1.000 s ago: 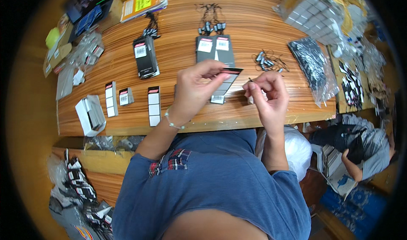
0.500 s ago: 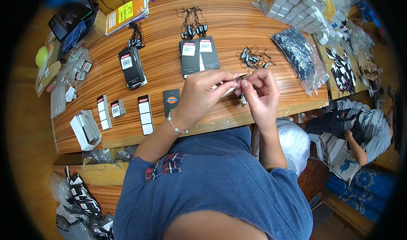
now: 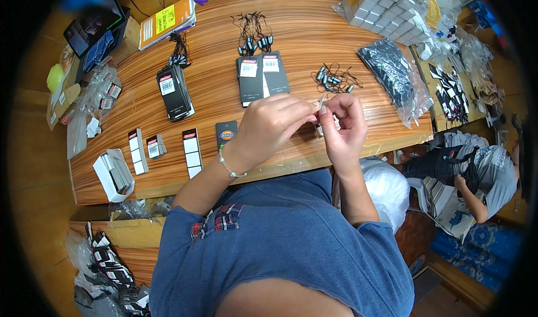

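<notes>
My left hand (image 3: 273, 125) and my right hand (image 3: 344, 127) meet over the near part of the table, fingertips almost touching. Both pinch a small, thin, pale piece (image 3: 322, 101), which sticks up between finger and thumb; its kind is too small to tell. Below the fingertips, a little tag with white on it (image 3: 319, 130) shows, mostly covered by my right hand. Beyond my hands lie grey hang tags with white stickers (image 3: 250, 84) and black cords attached. Loose black cords with small toggles (image 3: 335, 79) lie just past my right hand.
On the left are a stack of dark hang tags (image 3: 176, 96), strips of labels (image 3: 192, 152) and a white box of cards (image 3: 114, 172). A plastic bag of black cords (image 3: 394, 79) lies to the right, near stacked white boxes (image 3: 386, 6). Another person (image 3: 493, 174) sits at far right.
The thin piece between my fingertips has turned from a dark, low edge to a pale, upright sliver. Both hands have shifted only slightly, still close together.
</notes>
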A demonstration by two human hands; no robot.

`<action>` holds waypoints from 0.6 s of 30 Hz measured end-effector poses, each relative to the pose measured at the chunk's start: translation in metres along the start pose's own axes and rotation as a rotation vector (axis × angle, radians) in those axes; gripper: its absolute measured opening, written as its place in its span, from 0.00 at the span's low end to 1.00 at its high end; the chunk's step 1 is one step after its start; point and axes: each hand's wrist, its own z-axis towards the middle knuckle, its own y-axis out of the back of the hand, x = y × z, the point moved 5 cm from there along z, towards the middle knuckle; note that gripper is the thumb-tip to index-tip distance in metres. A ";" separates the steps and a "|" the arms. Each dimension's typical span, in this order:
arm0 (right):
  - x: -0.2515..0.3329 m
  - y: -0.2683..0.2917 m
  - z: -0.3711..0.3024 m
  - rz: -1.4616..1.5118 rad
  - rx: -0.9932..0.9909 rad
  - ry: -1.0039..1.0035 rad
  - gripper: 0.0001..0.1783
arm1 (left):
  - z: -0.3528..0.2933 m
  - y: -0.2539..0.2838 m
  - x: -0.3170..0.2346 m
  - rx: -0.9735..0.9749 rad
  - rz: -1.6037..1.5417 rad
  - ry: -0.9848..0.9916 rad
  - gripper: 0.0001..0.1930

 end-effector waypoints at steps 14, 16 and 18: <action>-0.002 0.001 0.009 0.351 0.046 -0.279 0.10 | 0.008 -0.001 0.006 -0.098 0.088 -0.148 0.09; -0.009 0.004 0.009 0.478 0.105 -0.382 0.09 | 0.007 0.001 0.007 -0.138 0.197 -0.219 0.09; -0.019 0.006 0.007 0.567 0.115 -0.432 0.07 | 0.007 -0.001 0.002 -0.116 0.290 -0.310 0.09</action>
